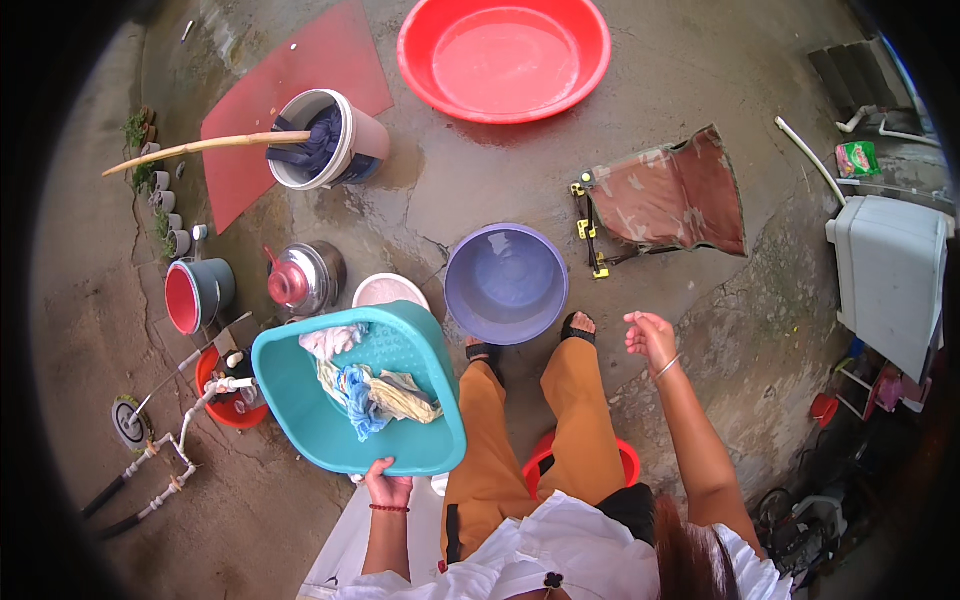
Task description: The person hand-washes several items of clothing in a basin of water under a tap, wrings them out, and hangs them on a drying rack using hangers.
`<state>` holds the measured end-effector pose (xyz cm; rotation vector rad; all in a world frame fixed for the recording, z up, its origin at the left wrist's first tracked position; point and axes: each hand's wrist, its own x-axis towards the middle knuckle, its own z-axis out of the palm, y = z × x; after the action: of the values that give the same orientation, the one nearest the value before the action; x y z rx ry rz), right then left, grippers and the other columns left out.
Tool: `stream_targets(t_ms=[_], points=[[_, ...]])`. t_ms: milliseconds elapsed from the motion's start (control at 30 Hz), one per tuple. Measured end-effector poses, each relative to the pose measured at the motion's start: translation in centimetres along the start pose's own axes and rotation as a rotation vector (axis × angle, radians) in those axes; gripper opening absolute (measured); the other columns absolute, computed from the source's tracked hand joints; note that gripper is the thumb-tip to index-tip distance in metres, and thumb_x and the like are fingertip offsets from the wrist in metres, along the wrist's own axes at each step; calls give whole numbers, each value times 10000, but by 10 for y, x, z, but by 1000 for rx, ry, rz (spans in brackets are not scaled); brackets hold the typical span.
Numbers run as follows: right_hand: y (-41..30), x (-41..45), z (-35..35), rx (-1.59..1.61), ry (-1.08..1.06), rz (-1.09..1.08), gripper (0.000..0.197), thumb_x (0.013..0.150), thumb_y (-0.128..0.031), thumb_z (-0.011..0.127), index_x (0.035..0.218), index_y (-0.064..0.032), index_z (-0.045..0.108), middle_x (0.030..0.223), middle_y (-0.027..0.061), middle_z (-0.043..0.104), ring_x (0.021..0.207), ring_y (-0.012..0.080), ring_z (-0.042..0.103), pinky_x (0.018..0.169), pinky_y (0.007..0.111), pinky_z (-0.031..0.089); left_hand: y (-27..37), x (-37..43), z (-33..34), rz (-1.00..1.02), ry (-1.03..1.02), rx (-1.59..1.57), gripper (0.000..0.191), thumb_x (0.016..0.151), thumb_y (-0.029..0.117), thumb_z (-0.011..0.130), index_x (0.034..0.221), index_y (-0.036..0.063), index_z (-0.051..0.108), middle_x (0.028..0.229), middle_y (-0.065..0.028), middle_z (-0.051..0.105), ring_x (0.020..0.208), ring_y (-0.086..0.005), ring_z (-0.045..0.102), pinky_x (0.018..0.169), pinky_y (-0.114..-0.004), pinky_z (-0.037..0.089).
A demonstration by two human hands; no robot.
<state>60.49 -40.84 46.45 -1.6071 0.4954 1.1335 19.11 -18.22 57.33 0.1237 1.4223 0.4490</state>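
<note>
My left hand [389,487] grips the near rim of a teal plastic basin [300,420], which is tilted so that its inside shows. In that basin lie crumpled cloths: a pinkish-white one [332,342], a blue one [363,401] and a pale yellow one [405,397]. My right hand [651,337] hangs in the air to the right of my knee, fingers loosely curled, with nothing visible in it. On the ground in front of my feet stands a purple basin [506,281] that seems to hold water.
A large red basin [506,109] stands ahead. To its left, a white bucket [367,146] holds dark cloth and a wooden stick [217,142]. A folding camouflage stool [667,199] lies on the right. White pipes [182,442] rise at left; a white washing machine [889,270] stands far right.
</note>
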Motion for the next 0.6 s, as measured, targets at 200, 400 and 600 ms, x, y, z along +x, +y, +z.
stream_targets(t_ms=[200, 400, 600], points=[[-12, 108, 9, -425, 94, -51, 125, 815, -163, 533, 806, -51, 589, 594, 22, 549, 461, 98, 507, 400, 226, 421, -14, -7, -52, 140, 271, -210, 407, 632, 26, 484, 1037, 8, 505, 1018, -91, 573, 955, -251, 566, 871, -378, 471], [-18, 243, 81, -627, 122, -76, 124, 790, -153, 571, 816, -32, 574, 623, 49, 572, 475, 130, 535, 407, 268, 454, -45, 8, -86, 96, 573, -391, 470, 622, 89, 489, 1089, 37, 488, 1041, -67, 579, 937, -214, 581, 777, -307, 520], [-46, 373, 181, -345, -40, 12, 388, 760, -218, 628, 1053, -1, 494, 963, 133, 554, 772, 236, 589, 607, 349, 519, -111, 27, -98, 111, 680, -564, 663, 613, 221, 512, 1236, 20, 409, 1153, -118, 536, 1040, -226, 544, 685, -202, 529]])
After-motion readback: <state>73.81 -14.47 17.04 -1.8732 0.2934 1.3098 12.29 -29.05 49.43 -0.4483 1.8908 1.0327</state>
